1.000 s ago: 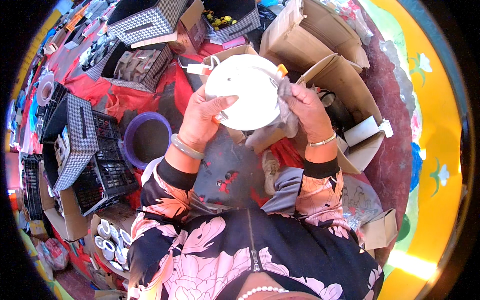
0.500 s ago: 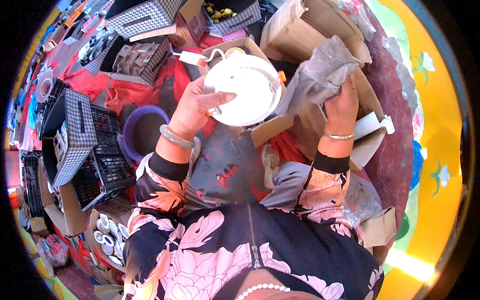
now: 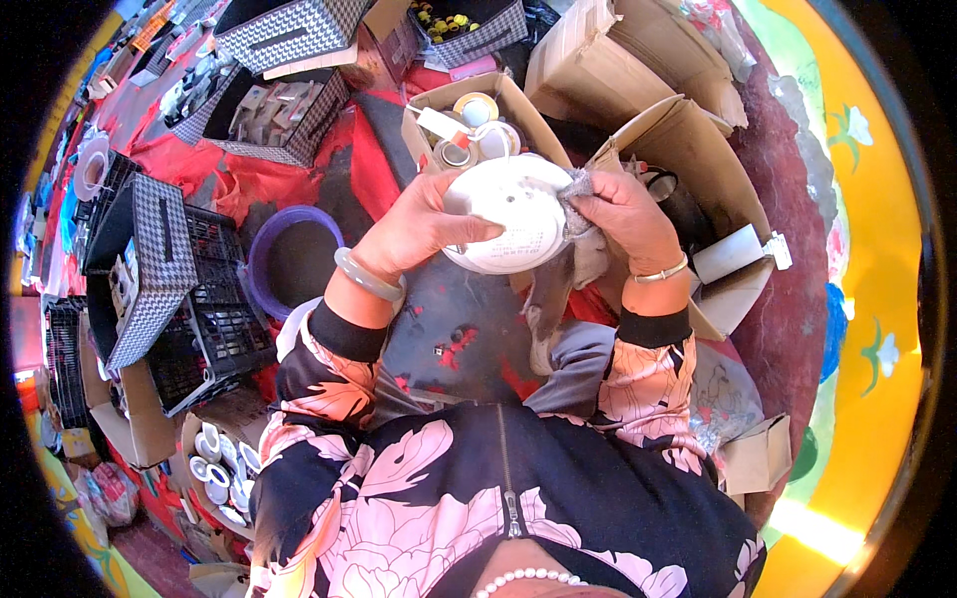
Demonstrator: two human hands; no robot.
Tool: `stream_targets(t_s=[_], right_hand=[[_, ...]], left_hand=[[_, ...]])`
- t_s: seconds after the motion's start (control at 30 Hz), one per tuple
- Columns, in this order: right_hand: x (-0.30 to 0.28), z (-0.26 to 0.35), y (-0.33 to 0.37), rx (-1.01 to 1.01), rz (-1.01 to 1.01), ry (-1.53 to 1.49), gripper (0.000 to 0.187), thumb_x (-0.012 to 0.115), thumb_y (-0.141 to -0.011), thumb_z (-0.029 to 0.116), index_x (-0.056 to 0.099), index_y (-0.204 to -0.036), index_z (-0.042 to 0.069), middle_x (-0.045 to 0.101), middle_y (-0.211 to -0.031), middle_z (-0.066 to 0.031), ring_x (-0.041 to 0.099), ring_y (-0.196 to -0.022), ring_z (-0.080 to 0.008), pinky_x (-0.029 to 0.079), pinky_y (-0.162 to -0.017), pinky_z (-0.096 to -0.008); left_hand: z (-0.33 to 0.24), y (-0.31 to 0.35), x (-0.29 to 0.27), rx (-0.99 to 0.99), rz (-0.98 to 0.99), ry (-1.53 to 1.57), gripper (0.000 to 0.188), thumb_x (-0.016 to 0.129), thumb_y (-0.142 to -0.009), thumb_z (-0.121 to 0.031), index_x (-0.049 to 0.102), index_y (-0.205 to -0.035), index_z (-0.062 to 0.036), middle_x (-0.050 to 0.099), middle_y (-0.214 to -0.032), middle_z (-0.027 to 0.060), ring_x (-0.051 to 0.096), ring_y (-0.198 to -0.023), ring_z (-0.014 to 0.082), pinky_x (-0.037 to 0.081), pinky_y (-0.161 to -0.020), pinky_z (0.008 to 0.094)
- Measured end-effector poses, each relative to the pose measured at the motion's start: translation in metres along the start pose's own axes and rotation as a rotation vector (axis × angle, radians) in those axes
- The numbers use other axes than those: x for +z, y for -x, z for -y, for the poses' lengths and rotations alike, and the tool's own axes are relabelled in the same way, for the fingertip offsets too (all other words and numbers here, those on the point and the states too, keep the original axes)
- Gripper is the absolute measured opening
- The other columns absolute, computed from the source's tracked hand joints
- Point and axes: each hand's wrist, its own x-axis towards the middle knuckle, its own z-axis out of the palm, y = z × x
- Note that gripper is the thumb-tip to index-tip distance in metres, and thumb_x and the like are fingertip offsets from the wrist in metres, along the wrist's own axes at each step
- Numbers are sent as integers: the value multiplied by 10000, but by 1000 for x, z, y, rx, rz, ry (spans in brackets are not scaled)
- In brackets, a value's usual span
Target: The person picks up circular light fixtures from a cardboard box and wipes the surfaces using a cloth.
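Observation:
In front of my body I hold a round white downlight [image 3: 513, 224], its flat back with faint print turned up. My left hand [image 3: 424, 224] grips its left edge, the thumb lying across the back. On the opposite edge, my right hand [image 3: 628, 214] presses a grey cloth [image 3: 581, 204] against the rim, and the loose part of the cloth hangs below the fingers. Just beyond the downlight stands an open cardboard box [image 3: 533, 115] with several round lights [image 3: 477, 110] in it.
Another open cardboard box [image 3: 733, 169] stands at my right, a white box [image 3: 728, 254] at its near side. A purple-rimmed bucket [image 3: 261, 254] and a black plastic crate [image 3: 214, 339] are on my left. Several white round lights [image 3: 224, 468] fill a carton at lower left.
My right hand has swung left and down, bringing the cloth onto the downlight's rim. The downlight has come lower and nearer to me, uncovering the box of lights behind it.

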Motion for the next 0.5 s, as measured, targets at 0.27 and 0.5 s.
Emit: stream_targets(t_s=[0.27,0.5], right_hand=[[10,1,-3,-59,-51,193,174,607,-863,143,601,-810,-23,535,-682,33,457,-645,-54,414,-564,-251],[29,6,-13,-101,126,528,100,581,-849,84,585,-871,-14,541,-742,23,454,-682,-48,401,-600,-229]], left_hand=[[1,0,-1,-53,61,-49,416,699,-742,-13,576,-1137,28,647,-1018,40,600,-919,127,471,-834,281],[21,-4,-2,-206,129,-304,407,710,-734,-30,584,-1117,22,642,-972,16,581,-869,100,473,-800,268]])
